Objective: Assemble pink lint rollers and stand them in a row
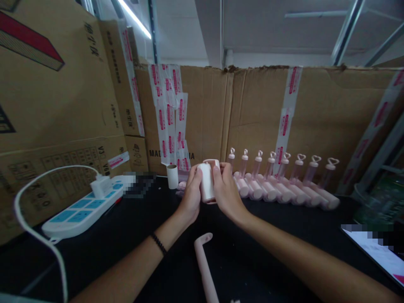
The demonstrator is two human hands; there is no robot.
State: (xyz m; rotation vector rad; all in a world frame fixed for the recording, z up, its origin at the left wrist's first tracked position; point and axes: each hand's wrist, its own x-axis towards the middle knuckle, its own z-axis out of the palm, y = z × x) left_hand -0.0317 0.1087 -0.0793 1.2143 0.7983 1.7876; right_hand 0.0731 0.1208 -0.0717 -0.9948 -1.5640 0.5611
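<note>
Both my hands meet over the middle of the dark tabletop. My left hand (192, 191) is closed round a white roll (206, 183), held upright with the thumb along its side. My right hand (227, 189) grips a pale pink curved piece (212, 161), which sits against the back and right side of the roll. The fingers hide much of where the two meet. Below my hands lies a pale pink bent handle (205, 265). Just behind my left hand stands another white roll (172, 176), its brown core showing at the top.
At right stands a row of pink cylinders (296, 192) with clear tubes and heart-shaped loops. A white power strip (91, 210) with a plugged-in charger (101, 186) and cable lies left. Cardboard walls (255, 109) enclose the back and left. A bright-screened device (375, 252) is at right.
</note>
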